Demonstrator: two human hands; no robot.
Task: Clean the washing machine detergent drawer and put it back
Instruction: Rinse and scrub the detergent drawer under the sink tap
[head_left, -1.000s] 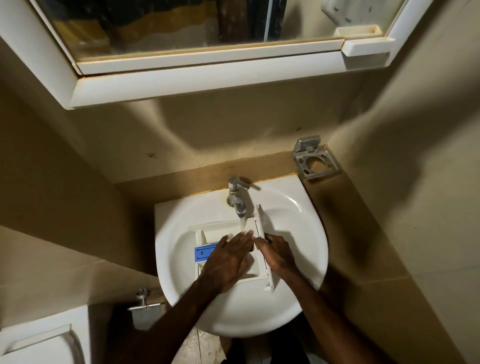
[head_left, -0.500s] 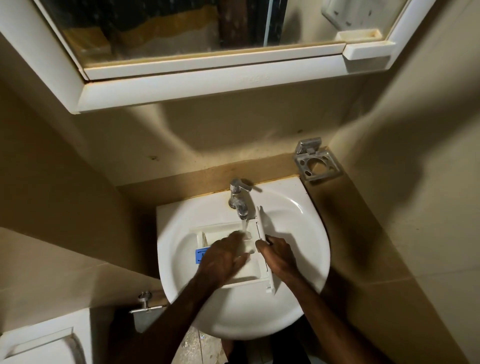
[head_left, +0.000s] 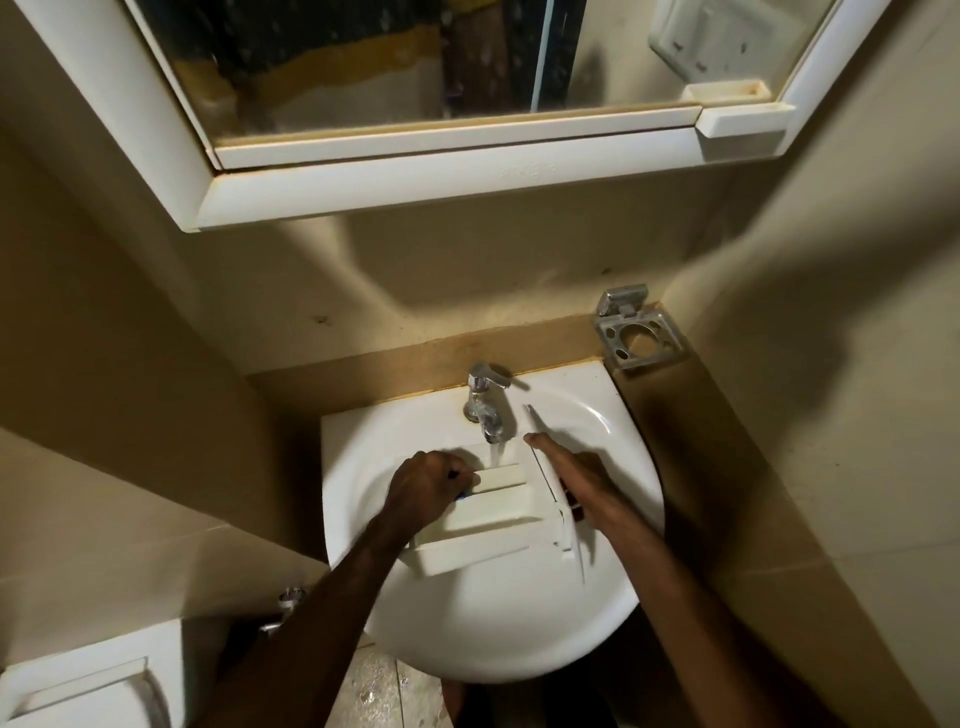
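The white detergent drawer (head_left: 493, 519) lies across the white sink (head_left: 519, 639), under water running from the chrome tap (head_left: 485, 400). My left hand (head_left: 426, 488) is curled into the drawer's left part, with its fingers bent over the blue insert (head_left: 462, 496), which is mostly hidden. My right hand (head_left: 576, 478) lies with straight fingers along the outside of the drawer's front panel (head_left: 545, 478), at the drawer's right end. The stream falls into the compartment between my hands.
A white mirror cabinet (head_left: 441, 176) hangs above the sink. A metal holder (head_left: 639, 338) sticks out of the wall at the sink's back right corner. A toilet cistern (head_left: 88, 680) and a wall valve (head_left: 283, 608) sit at the lower left. Walls close in on both sides.
My left hand has slid left and curled over the blue insert. My right hand has straightened its fingers along the front panel. The drawer has tilted slightly.
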